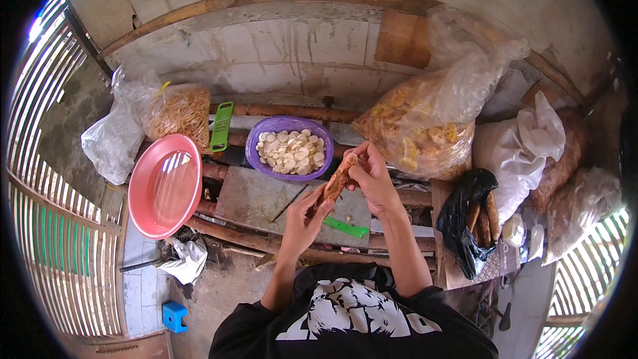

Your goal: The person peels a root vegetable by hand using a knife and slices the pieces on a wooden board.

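Observation:
A brown, rough-skinned root (339,179), which looks like cassava, is held at a slant in both hands. My left hand (305,217) grips its lower end, and the fingers of my right hand (370,177) close around its upper end. Under the hands lies a grey board (254,197) with a green plastic handle (347,227) on it, perhaps a knife's; I cannot make out a blade. Just beyond, a purple plastic basin (253,162) holds many pale round slices (291,152). A green hand slicer (222,127) lies to the left of that basin.
At left, a pink basin (137,199) of water stands beside a clear bag of thin fried sticks (182,109). Rightward are a big bag of yellow chips (423,134), a white sack (513,154) and a black bag (456,209) with several roots. A blue stool (174,316) is on the floor.

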Demonstrator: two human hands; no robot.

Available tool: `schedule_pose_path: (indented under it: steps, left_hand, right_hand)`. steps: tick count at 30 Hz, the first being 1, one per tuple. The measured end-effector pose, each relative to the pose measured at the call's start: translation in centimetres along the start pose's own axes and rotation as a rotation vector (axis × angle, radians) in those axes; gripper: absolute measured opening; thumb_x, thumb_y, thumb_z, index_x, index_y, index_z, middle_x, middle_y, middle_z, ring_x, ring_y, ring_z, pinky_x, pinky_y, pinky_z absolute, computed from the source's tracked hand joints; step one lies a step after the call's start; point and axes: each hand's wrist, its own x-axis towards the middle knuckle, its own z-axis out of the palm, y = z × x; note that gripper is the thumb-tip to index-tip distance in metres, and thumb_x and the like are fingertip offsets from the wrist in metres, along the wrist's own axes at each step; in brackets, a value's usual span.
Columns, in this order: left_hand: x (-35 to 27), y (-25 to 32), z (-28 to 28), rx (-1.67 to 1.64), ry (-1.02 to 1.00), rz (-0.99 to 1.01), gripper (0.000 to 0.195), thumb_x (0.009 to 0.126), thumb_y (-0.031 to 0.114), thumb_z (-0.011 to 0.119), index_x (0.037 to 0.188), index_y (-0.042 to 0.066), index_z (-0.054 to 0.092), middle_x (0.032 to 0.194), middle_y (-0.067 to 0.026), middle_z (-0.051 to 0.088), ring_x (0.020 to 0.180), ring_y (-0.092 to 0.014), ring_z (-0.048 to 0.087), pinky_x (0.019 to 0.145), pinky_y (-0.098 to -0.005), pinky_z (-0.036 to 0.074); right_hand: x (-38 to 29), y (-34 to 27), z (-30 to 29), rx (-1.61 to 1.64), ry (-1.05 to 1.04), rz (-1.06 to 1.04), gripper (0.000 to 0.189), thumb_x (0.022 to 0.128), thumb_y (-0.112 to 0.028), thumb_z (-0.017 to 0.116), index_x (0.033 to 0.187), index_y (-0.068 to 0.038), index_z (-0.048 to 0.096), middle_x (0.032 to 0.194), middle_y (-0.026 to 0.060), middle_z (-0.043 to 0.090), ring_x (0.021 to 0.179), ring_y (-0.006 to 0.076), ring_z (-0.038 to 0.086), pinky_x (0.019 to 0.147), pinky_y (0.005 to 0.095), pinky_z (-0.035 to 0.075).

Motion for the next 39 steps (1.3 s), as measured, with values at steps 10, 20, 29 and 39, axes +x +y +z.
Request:
schedule_pose_path:
  steps: [10,20,29,39]
  left_hand:
    - [-0.1,0.3,0.1,-0.064,-0.008,0.013,0.031,0.086,0.013,0.057,0.112,-0.003,0.055,0.076,-0.0016,0.052,0.064,-0.005,0.045,0.053,-0.0194,0.034]
    - [-0.1,0.4,0.3,-0.133,0.004,-0.017,0.033,0.087,0.015,0.056,0.114,-0.003,0.053,0.081,-0.0029,0.056,0.069,-0.006,0.050,0.057,-0.0195,0.038]
    - [-0.2,0.8,0.3,-0.147,0.078,-0.073,0.034,0.089,0.020,0.054,0.115,-0.002,0.053,0.078,0.0043,0.050,0.062,-0.001,0.038,0.051,-0.0165,0.029]
    - [-1.4,0.7,0.5,-0.277,0.121,-0.101,0.037,0.088,0.018,0.055,0.116,-0.005,0.051,0.092,-0.0018,0.056,0.081,-0.005,0.049,0.070,-0.0177,0.040]
  right_hand:
    - [-0.2,-0.2,0.1,0.013,-0.026,0.001,0.020,0.075,0.007,0.046,0.085,-0.009,0.039,0.087,0.0013,0.046,0.069,0.0068,0.045,0.050,0.0206,0.037]
    - [-0.4,0.5,0.9,0.078,0.015,0.009,0.031,0.072,0.010,0.047,0.097,-0.008,0.041,0.087,-0.0005,0.046,0.077,0.0067,0.047,0.064,0.0218,0.043]
    - [0.0,1.0,1.3,-0.051,-0.007,-0.050,0.041,0.072,0.007,0.049,0.109,-0.007,0.040,0.096,0.0001,0.048,0.086,0.0082,0.047,0.074,0.0236,0.041]
    - [-0.7,2.2,1.1,0.017,-0.151,0.165,0.048,0.069,0.008,0.048,0.114,-0.008,0.042,0.099,0.0003,0.051,0.095,0.0106,0.050,0.079,0.0247,0.042]
